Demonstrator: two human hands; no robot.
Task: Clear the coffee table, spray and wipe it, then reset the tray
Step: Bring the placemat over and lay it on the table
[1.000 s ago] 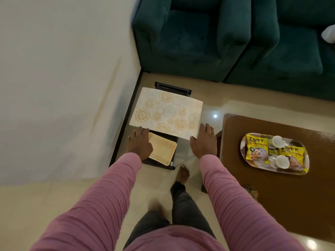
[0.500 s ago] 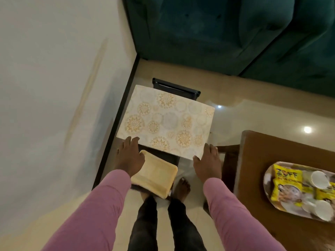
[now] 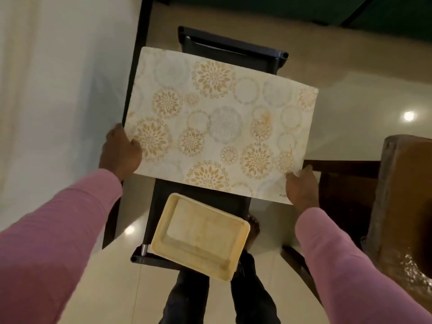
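Observation:
A cream placemat (image 3: 219, 122) printed with gold and grey flower circles is held flat over a small black side stand (image 3: 231, 50). My left hand (image 3: 120, 152) grips its near left corner and my right hand (image 3: 301, 185) grips its near right corner. Under the mat's near edge a shallow yellow plastic tray (image 3: 198, 235) rests empty on the stand. The brown wooden coffee table (image 3: 402, 195) shows only its corner at the right edge; the tray of snacks and cups on it is out of view.
A white wall (image 3: 58, 90) with a dark skirting runs close on the left. Dark green sofa bases (image 3: 304, 8) cross the top. Glossy beige floor tiles (image 3: 350, 118) lie between stand and table. My bare feet and dark trousers are below the stand.
The camera has tilted down and moved closer over the stand. Both hands now grip the placemat's near corners, and the snack tray on the coffee table has left the view.

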